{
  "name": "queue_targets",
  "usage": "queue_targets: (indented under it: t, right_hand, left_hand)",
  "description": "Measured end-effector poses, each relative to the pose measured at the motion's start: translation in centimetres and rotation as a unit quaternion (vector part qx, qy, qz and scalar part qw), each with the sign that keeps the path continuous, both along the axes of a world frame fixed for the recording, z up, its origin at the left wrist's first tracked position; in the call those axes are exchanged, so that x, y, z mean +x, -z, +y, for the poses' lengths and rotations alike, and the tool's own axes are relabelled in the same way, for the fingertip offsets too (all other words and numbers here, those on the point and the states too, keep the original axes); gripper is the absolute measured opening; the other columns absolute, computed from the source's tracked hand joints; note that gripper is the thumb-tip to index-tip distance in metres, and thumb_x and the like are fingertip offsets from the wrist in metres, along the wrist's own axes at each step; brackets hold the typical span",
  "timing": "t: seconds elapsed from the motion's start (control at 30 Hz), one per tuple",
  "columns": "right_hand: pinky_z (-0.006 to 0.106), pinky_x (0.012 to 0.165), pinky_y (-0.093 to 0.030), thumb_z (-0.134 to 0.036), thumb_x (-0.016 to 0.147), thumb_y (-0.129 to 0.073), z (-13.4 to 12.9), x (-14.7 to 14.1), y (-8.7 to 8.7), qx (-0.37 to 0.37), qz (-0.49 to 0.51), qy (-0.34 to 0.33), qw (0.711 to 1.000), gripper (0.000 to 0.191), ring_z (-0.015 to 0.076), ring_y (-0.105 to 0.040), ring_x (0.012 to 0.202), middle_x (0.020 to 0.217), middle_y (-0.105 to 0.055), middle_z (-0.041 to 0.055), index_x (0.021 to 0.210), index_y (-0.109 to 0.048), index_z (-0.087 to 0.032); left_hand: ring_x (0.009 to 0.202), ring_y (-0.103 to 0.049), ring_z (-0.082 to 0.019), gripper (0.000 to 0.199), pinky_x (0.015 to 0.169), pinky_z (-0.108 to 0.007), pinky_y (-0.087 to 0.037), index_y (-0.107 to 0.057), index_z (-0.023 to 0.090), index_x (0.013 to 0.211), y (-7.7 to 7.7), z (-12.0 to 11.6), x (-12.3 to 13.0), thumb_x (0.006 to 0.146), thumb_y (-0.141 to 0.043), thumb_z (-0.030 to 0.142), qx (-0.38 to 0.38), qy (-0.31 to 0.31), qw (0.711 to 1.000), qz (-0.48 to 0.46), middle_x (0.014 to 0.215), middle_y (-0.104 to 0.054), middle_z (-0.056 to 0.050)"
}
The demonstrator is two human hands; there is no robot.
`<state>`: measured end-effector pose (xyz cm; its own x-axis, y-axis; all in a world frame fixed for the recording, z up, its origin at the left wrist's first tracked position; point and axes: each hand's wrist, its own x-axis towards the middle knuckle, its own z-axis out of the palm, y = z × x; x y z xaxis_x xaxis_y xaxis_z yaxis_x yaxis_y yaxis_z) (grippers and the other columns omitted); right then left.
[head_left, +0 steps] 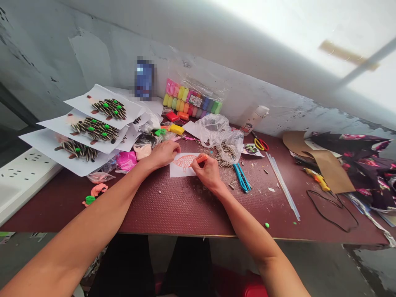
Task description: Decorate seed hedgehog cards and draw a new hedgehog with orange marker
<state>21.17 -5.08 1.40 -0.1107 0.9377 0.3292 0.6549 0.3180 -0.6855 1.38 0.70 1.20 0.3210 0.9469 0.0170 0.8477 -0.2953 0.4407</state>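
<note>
Orange modelling clay [201,158] is pinched between thumb and fingers of the right hand [208,172], just over a hedgehog drawing on white paper [176,172]. The left hand [163,154], loosely open and holding nothing, presses the sheet's left edge.

Two bare, slender forearms, the left forearm [77,231] and the right forearm [250,233], enter from the lower corners of the frame and end in an ungloved left hand [162,154] and right hand [207,173]. Plain black trousers [123,264] cover both legs at lower centre, their folds barely visible in the shadow.
</note>
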Motion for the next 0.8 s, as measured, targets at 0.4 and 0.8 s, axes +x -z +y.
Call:
queue_targets:
  t: [0.4,0.8]
  right_hand:
    - [0.024,0.055,-0.037,-0.031,0.081,-0.055,0.48,0.91,-0.64,-0.005,0.037,0.022,0.999,0.022,0.011,-0.045,0.052,0.055,-0.05,-0.0042,0.061,-0.052,-0.022]
    - [0.025,0.058,-0.037,-0.034,0.086,-0.056,0.3,0.69,-0.41,-0.018,0.008,0.003,1.0,0.025,0.0121,-0.05,0.053,0.059,-0.061,-0.0013,0.065,-0.059,-0.021]
  left_hand:
    - [0.104,-0.067,-0.028,0.032,0.086,-0.037,-0.051,-0.076,0.021,0.104,-0.17,-0.15,0.14,0.088,-0.048,0.018,0.002,0.004,1.0,0.016,0.11,-0.074,-0.011]
    - [0.104,-0.067,-0.029,0.031,0.083,-0.037,-0.05,-0.075,0.019,0.104,-0.28,-0.16,0.23,0.088,-0.048,0.017,0.0,0.005,1.0,0.02,0.11,-0.073,-0.011]
